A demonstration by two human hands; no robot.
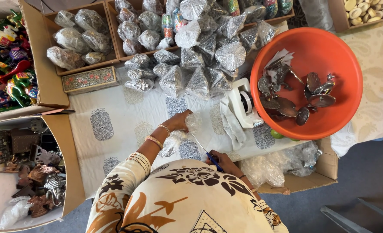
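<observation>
Left hand (pixel 178 122) grips bubble wrap (pixel 174 140); right hand (pixel 221 160) grasps scissors (pixel 204 151), mid-cut. Next calls for steady closing, I judge.

The right hand (pixel 224 162) is partly covered by the person's own patterned shoulder, so how its fingers sit in the blue handles of the scissors (pixel 204 152) cannot be made out. What lies inside the bubble wrap (pixel 178 137) pinched by the left hand (pixel 179 121) is too veiled to tell, as are the contents of the wrapped bundles (pixel 200 51) heaped behind. The painted figurines (pixel 8 56) at left and the tray of pale round pieces (pixel 366 9) at top right are cut by the frame's edges.
</observation>
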